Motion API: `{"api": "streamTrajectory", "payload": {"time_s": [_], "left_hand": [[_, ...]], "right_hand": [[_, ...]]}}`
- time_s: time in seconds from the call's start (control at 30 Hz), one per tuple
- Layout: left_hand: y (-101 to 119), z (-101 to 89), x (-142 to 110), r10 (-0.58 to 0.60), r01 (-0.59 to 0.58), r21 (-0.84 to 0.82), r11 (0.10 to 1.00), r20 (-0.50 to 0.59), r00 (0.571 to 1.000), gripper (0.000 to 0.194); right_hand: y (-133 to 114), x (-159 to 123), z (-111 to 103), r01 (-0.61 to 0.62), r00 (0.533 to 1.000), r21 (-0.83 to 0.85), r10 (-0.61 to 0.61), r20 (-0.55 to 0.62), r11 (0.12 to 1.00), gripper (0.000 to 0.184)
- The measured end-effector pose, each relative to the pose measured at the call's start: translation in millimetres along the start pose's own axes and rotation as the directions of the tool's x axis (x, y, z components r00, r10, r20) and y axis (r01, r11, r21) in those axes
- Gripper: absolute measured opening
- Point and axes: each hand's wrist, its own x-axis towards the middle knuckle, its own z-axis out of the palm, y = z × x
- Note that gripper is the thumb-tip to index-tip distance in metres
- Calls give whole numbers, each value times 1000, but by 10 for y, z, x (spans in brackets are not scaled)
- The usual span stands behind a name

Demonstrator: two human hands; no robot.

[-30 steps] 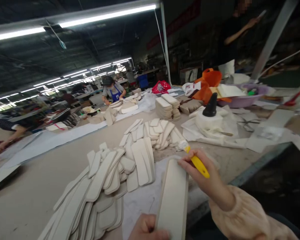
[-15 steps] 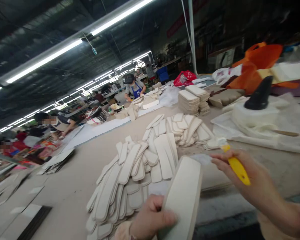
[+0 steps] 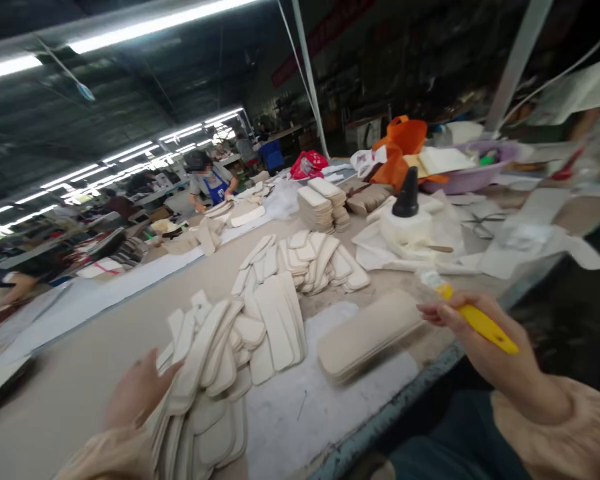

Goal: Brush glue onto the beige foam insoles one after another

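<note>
In my right hand [image 3: 485, 333] is a brush with a yellow handle [image 3: 487, 328], its pale bristle end pointing up and left towards a white glue pot with a black cone-shaped top [image 3: 407, 193]. My left hand [image 3: 143, 390], blurred, is at the left side of a heap of long cream-coloured padded pieces [image 3: 280, 320]. Its thumb is apart from its fingers and touches or nearly touches the outer pieces. Between my hands a neat stack of similar pieces [image 3: 367, 337] lies on a white sheet [image 3: 300, 417].
Taller stacks of pieces [image 3: 316, 208] stand farther back. Behind the pot are an orange bag [image 3: 405, 137] and a purple basin [image 3: 473, 173]; scissors [image 3: 480, 223] lie right of it. The blue-grey table edge [image 3: 380, 417] runs along my side. A co-worker in a blue apron [image 3: 217, 189] works across the table.
My left hand has let go of the cream pieces it held up and moved left to the heap. A stack now lies on the sheet. The view has turned right; my right hand keeps the brush.
</note>
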Motion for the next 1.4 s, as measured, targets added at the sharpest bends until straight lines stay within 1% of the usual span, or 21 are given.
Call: {"api": "streamTrajectory", "payload": {"time_s": [0.03, 0.07, 0.1, 0.13, 0.17, 0.2, 0.27, 0.3, 0.33, 0.37, 0.43, 0.53, 0.63, 0.7, 0.8, 0.97, 1.1, 1.17, 1.2, 1.27, 1.4], "left_hand": [[-24, 92, -43, 81, -68, 129, 989, -105, 991, 70], [-31, 229, -125, 155, -129, 182, 975, -137, 978, 71], [-17, 406, -244, 221, -200, 173, 965, -117, 968, 70], [19, 616, -392, 275, -271, 77, 960, -44, 961, 67], [74, 851, -558, 372, -372, -23, 928, 31, 928, 66], [145, 1097, -728, 466, -462, -70, 884, 55, 883, 68], [306, 1570, -1024, 621, -608, -135, 783, 112, 775, 76], [382, 1776, -1132, 655, -631, -182, 754, 141, 742, 80], [446, 1950, -1209, 669, -635, -221, 741, 154, 727, 86], [495, 2089, -1257, 669, -624, -255, 739, 165, 725, 88], [548, 2265, -1289, 664, -600, -305, 739, 180, 726, 90], [544, 2353, -1270, 671, -596, -331, 731, 195, 715, 89], [504, 2378, -1259, 679, -606, -329, 724, 189, 709, 84], [480, 2404, -1261, 689, -614, -339, 713, 172, 704, 81], [461, 2456, -1266, 703, -628, -352, 694, 143, 696, 85], [454, 2508, -1276, 728, -641, -388, 662, 128, 674, 89], [470, 2512, -1287, 690, -587, -429, 687, 131, 712, 89], [482, 2510, -1288, 677, -567, -442, 695, 136, 723, 91], [488, 2508, -1287, 676, -566, -441, 697, 138, 724, 92], [498, 2506, -1285, 675, -568, -429, 702, 145, 724, 93], [512, 2503, -1283, 690, -599, -400, 694, 130, 712, 90]], "right_hand": [[20, -15, -60, -11, 1000, 33, 11, -5, 999, 22], [42, -30, -115, -7, 1000, 37, 7, -5, 999, 21], [64, -44, -163, 10, 1000, 21, -10, -3, 1000, 20], [84, -58, -201, 32, 999, 0, -32, -1, 999, 20], [101, -70, -231, 54, 999, -25, -54, -3, 998, 19], [113, -79, -251, 64, 998, -47, -64, -3, 997, 18], [125, -91, -270, 48, 999, -58, -48, 2, 997, 16], [127, -95, -275, 28, 1000, -45, -28, 3, 999, 17], [127, -97, -279, 6, 1000, -28, -6, 2, 1000, 18], [130, -100, -286, -17, 1000, -9, 17, -1, 1000, 19], [146, -106, -305, -56, 998, 27, 56, -17, 998, 22], [205, -122, -330, -113, 993, 67, 115, -26, 991, 22], [260, -157, -295, -154, 988, 99, 153, 15, 983, 25], [252, -196, -213, -168, 985, 134, 160, 70, 977, 27], [156, -272, -1, -218, 959, 170, 179, 219, 961, 29], [-52, -354, 463, -341, 845, 107, 255, 470, 934, 35], [-102, -331, 775, -422, 732, 39, 315, 604, 906, 34], [-102, -297, 876, -437, 693, -20, 351, 630, 899, 33], [-102, -274, 908, -435, 686, -54, 370, 626, 899, 33], [-105, -211, 931, -421, 701, -122, 407, 585, 899, 32], [-93, -10, 792, -369, 779, -224, 432, 455, 902, 28]]}}
